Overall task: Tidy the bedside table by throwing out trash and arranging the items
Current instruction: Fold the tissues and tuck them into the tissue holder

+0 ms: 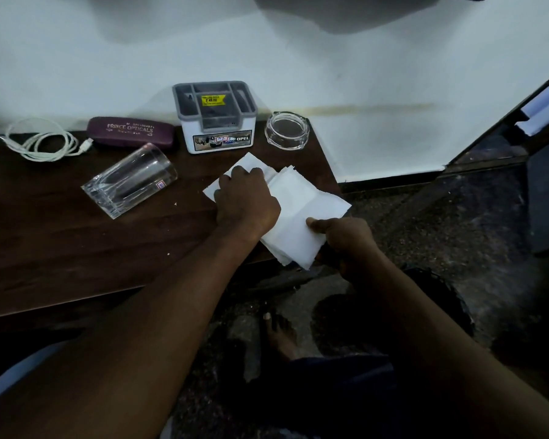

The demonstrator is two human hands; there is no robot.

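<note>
**Both hands on tissue stack at right end of counter**

Bottom of frame: two bare forearms reach up from the lower corners. A bare foot (279,337) stands on the speckled floor (425,217) at lower centre, with a dark round bin-like shape (438,299) just right of it, partly hidden by the right arm.

Centre: right hand (346,239) is closed in a pinch on the near right corner of the white tissue stack (301,210), thumb on top, fingers underneath out of sight. That corner hangs past the counter edge. Left hand (246,201) lies palm down on the left part of the stack, fingers curled over the far sheets, pressing them to the dark wood counter (76,242). Sheets are fanned unevenly, some edges sticking out on the far side.

Left of the hands: a clear drinking glass (130,180) lies on its side, thick base toward the near left, mouth toward the far right, small sticker near the rim. A few tiny crumbs sit on the wood near it.

Back row along the white wall (362,58), left to right: coiled white charging cable (42,142); closed maroon spectacle case (130,131) lettered PRINCE OPTICALS; white organizer box (217,134) with grey compartmented top, yellow price sticker, OPEL label on front; clear glass ashtray (287,129) at the far right corner of the counter. The case is just beside the organizer; ashtray stands apart from it.

Upper right edge: a dark door frame, blurred.
</note>
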